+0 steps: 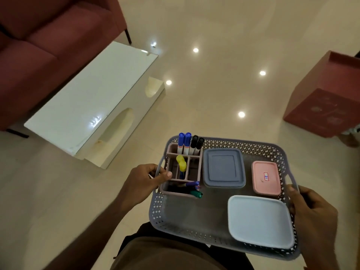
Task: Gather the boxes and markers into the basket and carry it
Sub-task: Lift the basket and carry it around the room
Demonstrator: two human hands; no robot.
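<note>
1. Maroon fabric sofa (48, 47) fills the upper left of the frame, with a white glass-topped low table (85, 98) just below it. Both sit left of the walking path, so a drift that way could clip the table corner.
2. Centre-low in the frame, a grey-blue perforated plastic basket (159, 209) is held off the floor, and it looks tilted. I judge more tilt would send the load sliding.
3. At the basket's right handle, the right hand (315, 217) grips with the thumb on the rim and the fingers hidden underneath. At the left handle, the left hand (144, 182) has its fingers curled round it and its thumb against the organiser.
4. Loose on the basket floor lie a white rectangular lidded box (261, 221), a grey-blue square lidded box (224, 168) and a small pink lidded box (266, 178).
5. In the basket's upper-left corner stands a mauve divided organiser (192, 168) with upright blue, black and yellow markers (188, 143), which could topple.
</note>
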